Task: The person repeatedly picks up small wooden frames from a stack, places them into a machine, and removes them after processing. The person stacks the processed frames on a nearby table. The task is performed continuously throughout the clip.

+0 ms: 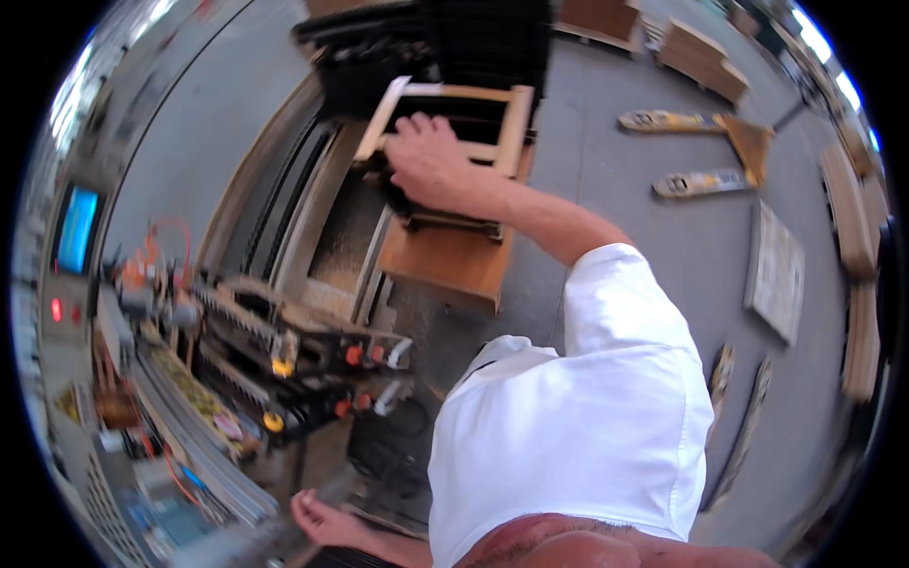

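My right hand (426, 156) reaches across to a pale wooden frame (512, 128) with an open middle. Its fingers are curled over the frame's near left part, and the hand hides the rail beneath. Under the frame are dark pieces and a brown wooden board (445, 260). At the lower left my left hand (322, 521) hangs loosely bent, its fingers somewhat apart and nothing in them. It is nearest to the machine's grey rails (213, 464).
A machine with toothed bars, red and yellow knobs (275, 421) stands left, beside a lit blue screen (78, 230). Dark stacked pieces (488, 47) rise behind the frame. A yellow pallet jack (748, 151), a flat pallet (776, 270) and stacked boards (701, 62) occupy the right.
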